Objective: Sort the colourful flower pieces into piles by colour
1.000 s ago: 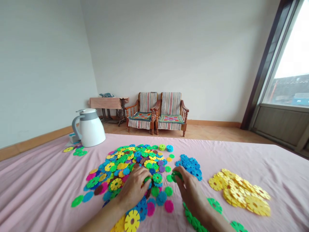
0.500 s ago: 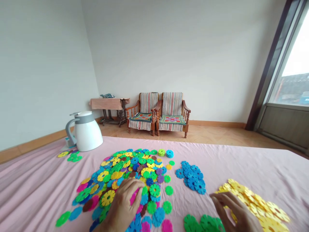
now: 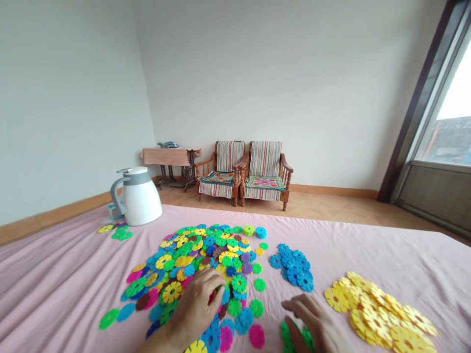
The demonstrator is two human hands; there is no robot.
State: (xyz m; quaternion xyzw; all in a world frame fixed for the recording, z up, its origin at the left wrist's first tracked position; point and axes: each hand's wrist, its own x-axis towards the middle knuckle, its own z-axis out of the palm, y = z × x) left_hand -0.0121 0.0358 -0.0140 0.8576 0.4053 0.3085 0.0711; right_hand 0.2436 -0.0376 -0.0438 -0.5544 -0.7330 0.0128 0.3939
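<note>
A mixed pile (image 3: 171, 292) of notched discs in green, yellow, blue, pink, brown and purple covers the surface (image 3: 386, 250) left of its middle, reaching toward the far edge. I have the left hand (image 3: 200, 300) at the near right side of this pile, fingers curled and thumb close in a narrow grip; from here I cannot tell whether it holds a disc. My right hand (image 3: 314, 319) is over the green pile (image 3: 285, 338), thumb and fingers wide apart, green showing between them. Beyond that hand lies the blue pile (image 3: 294, 267); the yellow pile (image 3: 379, 314) lies toward the right edge. Two small stacks (image 3: 248, 230), lime and blue, sit near the far edge. A white jug (image 3: 142, 201) stands by the far left corner, a few loose discs (image 3: 121, 234) before it. Past the far edge I see two chairs (image 3: 265, 159) and a draped table (image 3: 165, 157).
</note>
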